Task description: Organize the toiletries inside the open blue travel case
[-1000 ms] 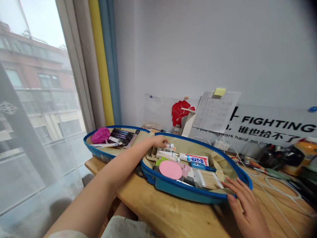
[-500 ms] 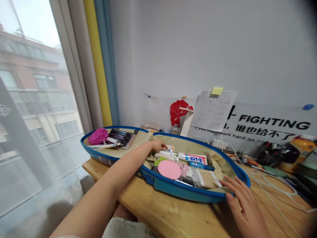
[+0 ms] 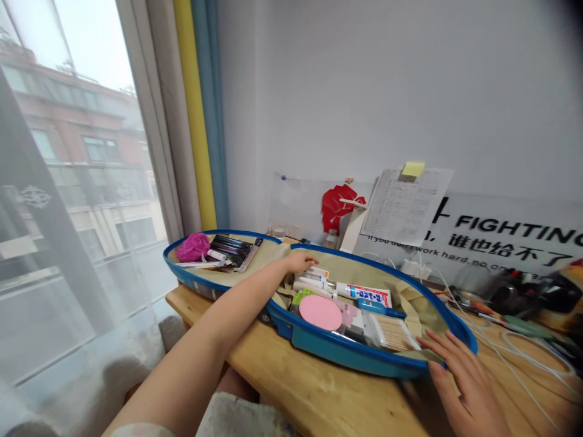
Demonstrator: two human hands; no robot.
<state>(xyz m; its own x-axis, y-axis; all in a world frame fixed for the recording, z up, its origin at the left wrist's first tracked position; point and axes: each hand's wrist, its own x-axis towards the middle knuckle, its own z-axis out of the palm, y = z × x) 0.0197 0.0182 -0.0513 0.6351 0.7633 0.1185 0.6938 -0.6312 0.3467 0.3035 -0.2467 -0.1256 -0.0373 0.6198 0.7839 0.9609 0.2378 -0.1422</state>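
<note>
From my remote seat I see: my left arm [image 3: 200,349] stretching diagonally from lower left to centre | left hand [image 3: 299,261] palm down, fingers slightly bent | right hand [image 3: 469,382] lower right, fingers extended, thumb apart.

A wall banner [image 3: 510,243] is showing "FIGHTIN", its last letter running out of view, above "谁也给不了" and "work hard"; the white tube [image 3: 364,294] and hanging sheet [image 3: 401,206] are bearing illegible print.

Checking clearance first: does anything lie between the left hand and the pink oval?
Yes: in this view, white tubes lie between the left hand and the pink oval. The hand's height above them is unclear.
</note>
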